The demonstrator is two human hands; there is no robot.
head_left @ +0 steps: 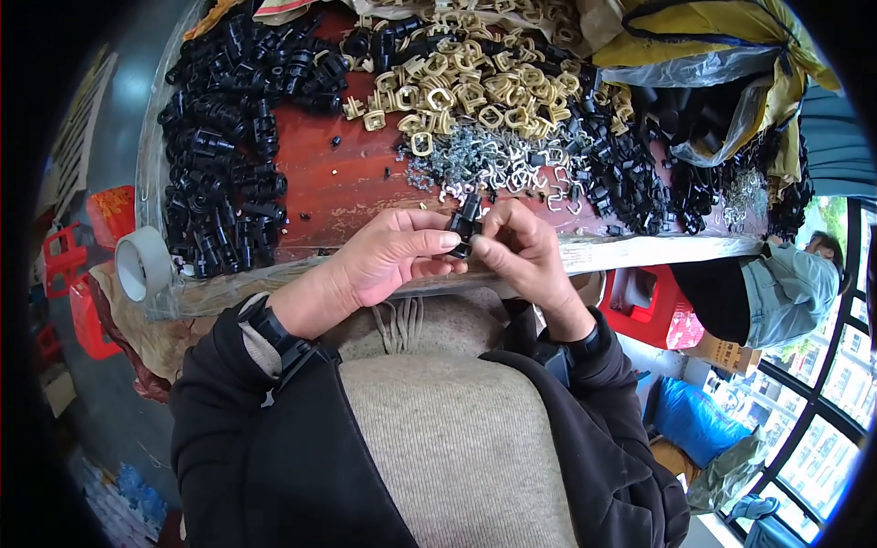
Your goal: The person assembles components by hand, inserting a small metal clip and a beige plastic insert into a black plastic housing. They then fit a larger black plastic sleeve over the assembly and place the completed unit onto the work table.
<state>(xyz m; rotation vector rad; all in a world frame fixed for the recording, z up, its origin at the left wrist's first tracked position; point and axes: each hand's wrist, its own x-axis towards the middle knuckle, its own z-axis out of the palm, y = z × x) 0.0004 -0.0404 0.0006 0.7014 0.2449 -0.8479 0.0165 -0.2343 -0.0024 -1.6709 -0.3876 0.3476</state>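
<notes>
A small black plastic connector (pixel 466 221) stands between my hands, above the table's front edge. My left hand (pixel 379 258) is closed round its left side, the thumb lying across it. From the right, my right hand (pixel 537 260) pinches at the same piece with thumb and curled fingers; its lower part is partly hidden by the fingers. Just beyond my hands lie white and metal U-shaped clips (pixel 516 173) and a heap of small metal parts (pixel 448 157). Farther back is a pile of beige plastic rings (pixel 493 87).
Black plastic fittings (pixel 219 146) cover the red table's left side; more small black parts (pixel 630 173) lie on the right. A tape roll (pixel 143 263) sits at the left front corner. A yellow bag (pixel 767 46) stands back right. Another person (pixel 790 292) is at the right, near a red stool (pixel 644 306).
</notes>
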